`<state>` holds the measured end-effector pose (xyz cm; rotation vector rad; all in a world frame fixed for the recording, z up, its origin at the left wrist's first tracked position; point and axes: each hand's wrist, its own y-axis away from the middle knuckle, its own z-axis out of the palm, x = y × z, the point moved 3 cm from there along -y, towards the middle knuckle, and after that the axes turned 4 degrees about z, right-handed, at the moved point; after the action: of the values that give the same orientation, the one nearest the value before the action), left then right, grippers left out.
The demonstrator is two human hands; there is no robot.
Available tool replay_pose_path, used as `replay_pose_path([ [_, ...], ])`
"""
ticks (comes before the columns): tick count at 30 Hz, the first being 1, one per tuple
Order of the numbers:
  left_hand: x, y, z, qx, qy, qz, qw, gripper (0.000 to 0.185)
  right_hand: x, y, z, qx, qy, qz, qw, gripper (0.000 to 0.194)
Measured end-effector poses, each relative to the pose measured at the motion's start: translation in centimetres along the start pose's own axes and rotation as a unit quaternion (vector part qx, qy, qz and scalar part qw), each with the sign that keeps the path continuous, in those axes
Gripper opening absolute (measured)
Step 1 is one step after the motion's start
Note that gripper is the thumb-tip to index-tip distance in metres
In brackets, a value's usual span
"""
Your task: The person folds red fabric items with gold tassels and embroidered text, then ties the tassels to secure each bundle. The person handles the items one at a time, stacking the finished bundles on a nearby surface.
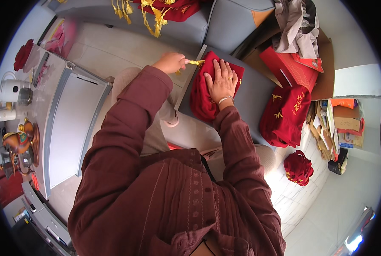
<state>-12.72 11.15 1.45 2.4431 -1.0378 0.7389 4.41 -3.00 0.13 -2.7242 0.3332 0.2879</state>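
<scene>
A stack of dark red fabric (200,96), perhaps drawstring bags, lies on a grey padded seat (254,83) before me. My right hand (222,80), wearing a ring and a silver bangle, rests flat on top of it, fingers spread. Out to the left side, my left hand (173,62) pinches a yellow tasselled cord (196,62) and holds it stretched from the fabric's edge. Which arm is which follows the camera poorly here: the hand on the cord is at picture left. A second red pile (286,115) with gold lettering sits at the seat's right end.
Red fabric with yellow tassels (158,16) lies on the grey sofa (91,14) at the top. A cardboard box (326,70) stands at right, with a red box (289,68) in it. Another red bundle (298,168) is on the floor. A white-fronted cabinet (72,124) stands left.
</scene>
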Motion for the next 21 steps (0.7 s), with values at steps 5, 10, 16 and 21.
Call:
replay_pose_path([
  [5,0.2,0.4,1.4,0.02,0.53,-0.166,0.832,0.031,0.1,0.0,0.0,0.003,-0.005,0.001,1.0,0.06],
  [10,1.7,-0.4,4.4,0.127,0.838,-0.106,0.52,0.024,0.0,0.0,-0.1,0.005,-0.006,-0.001,1.0,0.06],
  [16,3.4,-1.5,5.4,0.181,0.816,-0.062,0.545,0.038,-0.1,0.0,-0.2,0.014,0.002,-0.005,1.0,0.06],
  [21,2.4,-1.2,3.9,0.159,0.591,-0.012,0.791,0.037,0.0,0.0,-0.2,0.01,0.007,-0.005,1.0,0.059],
])
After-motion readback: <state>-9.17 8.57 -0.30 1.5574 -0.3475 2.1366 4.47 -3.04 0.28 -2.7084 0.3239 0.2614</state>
